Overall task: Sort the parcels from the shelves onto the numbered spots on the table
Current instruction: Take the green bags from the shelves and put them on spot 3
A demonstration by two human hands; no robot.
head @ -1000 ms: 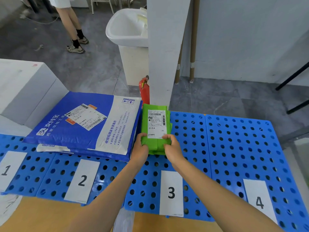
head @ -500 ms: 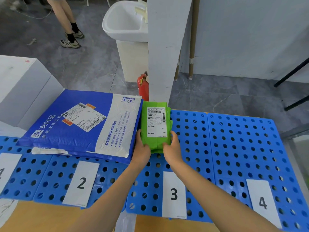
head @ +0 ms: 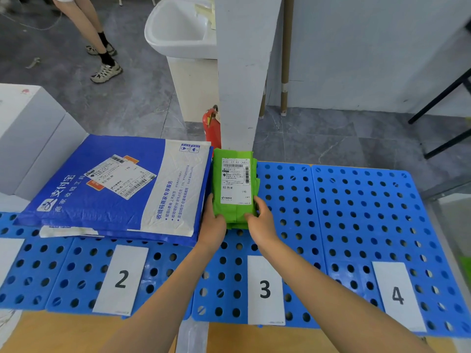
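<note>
Green parcel (head: 235, 189) lies flat on the blue board with holes (head: 356, 225). It sits on the far side of the white card marked 3 (head: 265, 289), and its white label faces up. Both hands hold its near end. The left hand (head: 212, 222) grips the near left edge. The right hand (head: 260, 220) grips the near right corner, with its fingers curled onto the top.

A big blue parcel (head: 102, 187) lies just left of the green one, on the far side of the card marked 2 (head: 121, 278). The card marked 4 (head: 397, 295) is near the right end of the board. A white box (head: 25, 138) stands at the far left. Past the board are a white post (head: 244, 72), a red fire extinguisher (head: 212, 128), a white sink (head: 183, 29) and a person's legs (head: 102, 47) on the grey floor.
</note>
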